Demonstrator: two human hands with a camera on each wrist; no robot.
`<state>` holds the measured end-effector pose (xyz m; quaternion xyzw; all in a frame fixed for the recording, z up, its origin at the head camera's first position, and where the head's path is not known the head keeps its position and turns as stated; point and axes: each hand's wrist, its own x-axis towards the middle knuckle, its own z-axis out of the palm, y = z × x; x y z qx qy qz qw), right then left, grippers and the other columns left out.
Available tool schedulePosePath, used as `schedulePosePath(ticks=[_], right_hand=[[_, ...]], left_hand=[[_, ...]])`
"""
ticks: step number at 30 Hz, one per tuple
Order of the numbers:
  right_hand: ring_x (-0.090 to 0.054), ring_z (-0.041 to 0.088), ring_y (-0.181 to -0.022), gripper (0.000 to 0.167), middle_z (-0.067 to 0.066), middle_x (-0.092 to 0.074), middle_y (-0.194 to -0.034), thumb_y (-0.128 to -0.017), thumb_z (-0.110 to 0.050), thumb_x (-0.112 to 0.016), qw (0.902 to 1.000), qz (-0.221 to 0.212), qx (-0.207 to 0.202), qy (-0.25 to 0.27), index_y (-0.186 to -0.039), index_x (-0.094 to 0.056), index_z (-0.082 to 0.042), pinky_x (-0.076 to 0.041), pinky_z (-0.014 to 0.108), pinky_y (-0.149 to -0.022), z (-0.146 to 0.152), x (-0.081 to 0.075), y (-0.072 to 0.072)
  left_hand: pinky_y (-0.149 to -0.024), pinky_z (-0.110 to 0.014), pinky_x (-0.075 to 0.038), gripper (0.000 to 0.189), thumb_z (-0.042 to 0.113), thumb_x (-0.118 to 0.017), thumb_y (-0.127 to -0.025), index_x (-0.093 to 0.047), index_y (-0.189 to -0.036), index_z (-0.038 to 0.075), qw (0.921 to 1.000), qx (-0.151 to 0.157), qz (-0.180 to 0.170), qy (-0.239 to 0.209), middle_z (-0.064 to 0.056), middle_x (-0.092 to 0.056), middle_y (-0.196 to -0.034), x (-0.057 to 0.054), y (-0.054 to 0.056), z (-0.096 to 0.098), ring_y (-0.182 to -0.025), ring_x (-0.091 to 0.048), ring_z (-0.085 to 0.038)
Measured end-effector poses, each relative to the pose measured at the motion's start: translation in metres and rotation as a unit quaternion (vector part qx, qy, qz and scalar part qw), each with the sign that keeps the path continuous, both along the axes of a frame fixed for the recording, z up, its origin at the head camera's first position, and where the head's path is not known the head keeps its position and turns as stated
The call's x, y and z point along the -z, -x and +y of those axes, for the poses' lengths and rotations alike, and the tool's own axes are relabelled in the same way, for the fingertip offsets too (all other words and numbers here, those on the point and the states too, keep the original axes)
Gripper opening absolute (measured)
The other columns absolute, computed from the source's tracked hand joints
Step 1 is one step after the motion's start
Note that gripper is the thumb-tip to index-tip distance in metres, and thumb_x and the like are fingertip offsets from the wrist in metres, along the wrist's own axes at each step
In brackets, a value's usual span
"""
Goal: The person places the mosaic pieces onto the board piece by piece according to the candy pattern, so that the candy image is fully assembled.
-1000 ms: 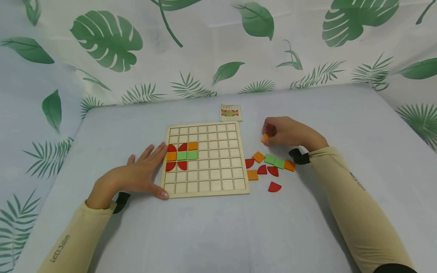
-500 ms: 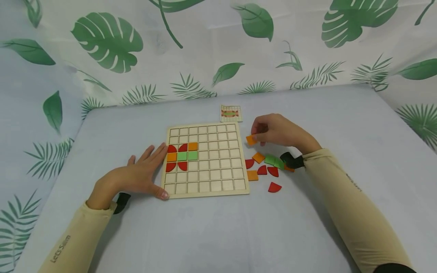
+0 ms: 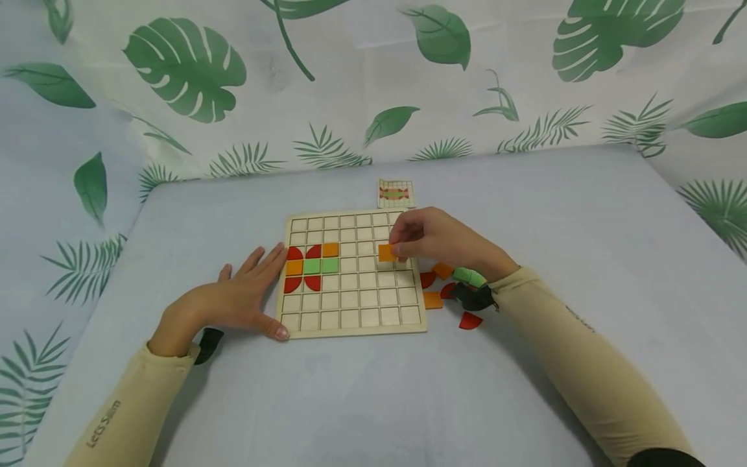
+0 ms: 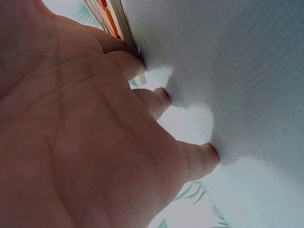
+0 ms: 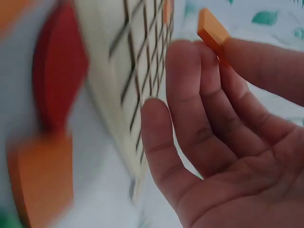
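My right hand (image 3: pixel 428 237) pinches an orange square tile (image 3: pixel 386 253) between thumb and fingers, over the right part of the wooden grid board (image 3: pixel 356 301). In the right wrist view the tile (image 5: pixel 211 29) sticks out past the fingertips. Spread fingers of my left hand (image 3: pixel 239 301) lie along the board's left edge, the thumb at its near corner; the left wrist view shows its fingertips (image 4: pixel 209 159) on the cloth. On the board's left side sit red quarter-round tiles (image 3: pixel 293 284), orange squares (image 3: pixel 294 267) and two green squares (image 3: pixel 312 266).
Loose tiles lie right of the board: red quarter-rounds (image 3: pixel 470 320), orange squares (image 3: pixel 432 299) and green ones (image 3: pixel 469 277), partly under my right wrist. A small pattern card (image 3: pixel 396 193) lies beyond the board's far edge. Leaf-printed cloth (image 3: pixel 350 78) hangs behind the table.
My right hand has carried the orange tile leftward from the table right of the board to over the board. The left hand has stayed at the left edge.
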<state>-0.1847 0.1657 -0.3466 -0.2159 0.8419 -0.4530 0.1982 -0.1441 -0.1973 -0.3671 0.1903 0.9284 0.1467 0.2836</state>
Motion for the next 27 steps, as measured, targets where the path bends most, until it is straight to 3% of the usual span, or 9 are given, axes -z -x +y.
schedulePosePath(ticks=[8, 16, 27], right_hand=[[-0.072, 0.027, -0.091, 0.005, 0.008, -0.075, -0.095, -0.102, -0.003, -0.068, 0.9991, -0.029, -0.006, 0.031, -0.106, -0.069, -0.001, -0.053, 0.039, -0.092, -0.029, 0.008, -0.012], [-0.070, 0.027, -0.086, 0.005, 0.009, -0.073, -0.091, -0.100, -0.001, -0.069, 0.9975, -0.026, -0.024, 0.061, -0.104, -0.070, 0.000, -0.053, 0.034, -0.078, -0.047, 0.014, -0.018], [-0.065, 0.020, -0.074, 0.006, 0.005, -0.070, -0.082, -0.096, -0.004, -0.075, 0.9997, -0.012, -0.016, 0.011, -0.092, -0.071, -0.006, -0.051, 0.030, -0.072, -0.086, 0.017, -0.011]], left_hand=[[-0.115, -0.083, 0.003, 0.146, 0.060, -0.093, -0.073, 0.000, -0.172, 0.006, 1.0000, -0.005, -0.003, 0.001, -0.014, 0.006, -0.180, -0.001, 0.001, 0.000, -0.161, 0.011, -0.046], [-0.116, -0.082, 0.004, 0.146, 0.059, -0.093, -0.074, 0.001, -0.172, 0.008, 1.0000, 0.002, -0.004, 0.000, -0.012, 0.007, -0.180, 0.000, 0.005, 0.005, -0.162, 0.012, -0.043], [-0.115, -0.082, 0.004, 0.147, 0.059, -0.094, -0.073, 0.001, -0.172, 0.007, 0.9999, -0.009, -0.012, 0.001, -0.013, 0.008, -0.180, -0.004, 0.002, 0.002, -0.161, 0.012, -0.045]])
